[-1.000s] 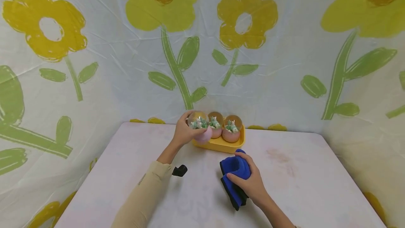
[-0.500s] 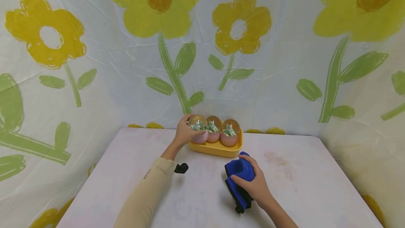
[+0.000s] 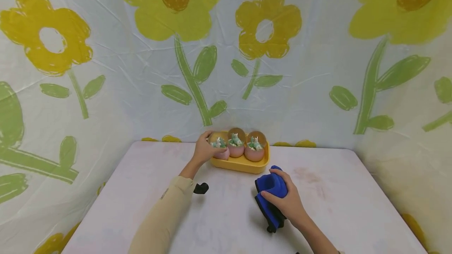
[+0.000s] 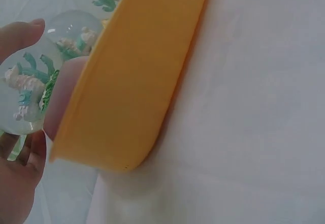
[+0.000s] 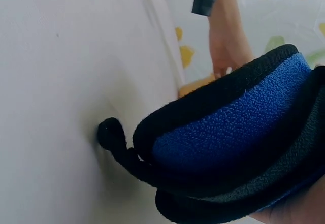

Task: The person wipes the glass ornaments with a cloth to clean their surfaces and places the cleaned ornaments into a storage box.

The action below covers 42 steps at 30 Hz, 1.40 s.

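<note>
At the left end of a yellow tray (image 3: 243, 166), my left hand (image 3: 203, 151) holds a snow globe (image 3: 219, 143) with a pink base. Its thumb and fingers lie round the clear ball in the left wrist view, where small white and green figures show inside the globe (image 4: 28, 89). The globe's base sits behind the tray wall (image 4: 127, 82). Two similar globes, a middle one (image 3: 236, 139) and a right one (image 3: 255, 144), stand upright beside it. Nearer the front, my right hand (image 3: 291, 204) grips a folded blue cloth (image 3: 271, 185) with black edging, just above the table.
A pale table (image 3: 226, 222) stretches round the tray, with a faint brownish stain (image 3: 310, 175) to the right. Flower-printed fabric (image 3: 296, 101) hangs behind and at both sides. A black piece (image 3: 201, 188) juts out by the left wrist.
My left hand has lowered the snow globe into the left end of the tray, beside the other two. My right hand has shifted slightly right with the cloth.
</note>
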Each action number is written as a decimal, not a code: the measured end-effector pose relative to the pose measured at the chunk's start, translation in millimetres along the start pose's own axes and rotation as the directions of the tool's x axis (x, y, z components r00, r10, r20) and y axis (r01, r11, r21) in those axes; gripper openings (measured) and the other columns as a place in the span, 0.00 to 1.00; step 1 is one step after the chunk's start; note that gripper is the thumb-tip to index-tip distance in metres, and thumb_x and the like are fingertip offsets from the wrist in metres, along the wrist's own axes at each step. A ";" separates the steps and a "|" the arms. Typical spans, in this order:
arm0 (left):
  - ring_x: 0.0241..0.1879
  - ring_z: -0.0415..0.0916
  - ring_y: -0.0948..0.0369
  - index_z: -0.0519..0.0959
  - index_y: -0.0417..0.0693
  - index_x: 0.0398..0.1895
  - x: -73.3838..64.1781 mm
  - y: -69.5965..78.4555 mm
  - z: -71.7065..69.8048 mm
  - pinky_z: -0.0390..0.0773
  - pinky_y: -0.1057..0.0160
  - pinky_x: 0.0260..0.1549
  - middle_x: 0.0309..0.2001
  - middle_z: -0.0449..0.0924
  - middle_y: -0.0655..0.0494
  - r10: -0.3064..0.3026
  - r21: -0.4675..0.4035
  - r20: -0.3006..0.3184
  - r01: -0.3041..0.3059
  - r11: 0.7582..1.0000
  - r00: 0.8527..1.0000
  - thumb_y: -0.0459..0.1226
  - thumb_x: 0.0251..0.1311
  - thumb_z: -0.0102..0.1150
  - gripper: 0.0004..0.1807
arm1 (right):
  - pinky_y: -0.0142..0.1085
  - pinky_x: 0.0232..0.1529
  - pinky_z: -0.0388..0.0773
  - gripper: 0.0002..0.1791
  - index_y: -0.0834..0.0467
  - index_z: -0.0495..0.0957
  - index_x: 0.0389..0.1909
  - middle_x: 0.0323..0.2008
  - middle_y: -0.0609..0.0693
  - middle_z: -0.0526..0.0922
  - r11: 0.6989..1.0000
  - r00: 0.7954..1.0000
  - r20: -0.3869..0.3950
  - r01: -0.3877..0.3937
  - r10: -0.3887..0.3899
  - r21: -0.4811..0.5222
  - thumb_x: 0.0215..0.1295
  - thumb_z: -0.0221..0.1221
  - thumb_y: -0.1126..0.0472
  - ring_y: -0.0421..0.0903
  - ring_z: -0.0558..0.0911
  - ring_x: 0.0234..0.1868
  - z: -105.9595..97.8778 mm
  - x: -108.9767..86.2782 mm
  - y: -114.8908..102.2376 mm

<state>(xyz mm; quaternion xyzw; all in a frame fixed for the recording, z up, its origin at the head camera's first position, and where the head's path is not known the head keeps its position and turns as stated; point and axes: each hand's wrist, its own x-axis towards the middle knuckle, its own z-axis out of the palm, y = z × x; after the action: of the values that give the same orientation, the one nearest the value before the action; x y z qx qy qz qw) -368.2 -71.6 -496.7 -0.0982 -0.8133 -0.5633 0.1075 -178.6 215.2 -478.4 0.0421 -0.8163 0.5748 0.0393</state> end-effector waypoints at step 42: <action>0.61 0.66 0.47 0.61 0.38 0.71 -14.9 -8.4 -1.9 0.70 0.49 0.57 0.64 0.67 0.42 -0.039 0.074 0.058 0.035 0.997 0.998 0.47 0.51 0.73 0.47 | 0.71 0.48 0.66 0.44 0.54 0.62 0.70 0.68 0.74 0.49 0.695 0.960 0.201 0.281 -0.197 -0.662 0.54 0.70 0.49 0.78 0.60 0.60 -111.0 120.0 62.2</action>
<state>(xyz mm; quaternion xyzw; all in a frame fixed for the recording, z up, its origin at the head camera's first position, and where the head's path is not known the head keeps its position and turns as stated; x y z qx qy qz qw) -356.2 -76.9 -507.8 -0.0958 -0.8378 -0.5321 0.0764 -303.1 337.8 -485.7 0.1634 -0.9584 0.2200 0.0799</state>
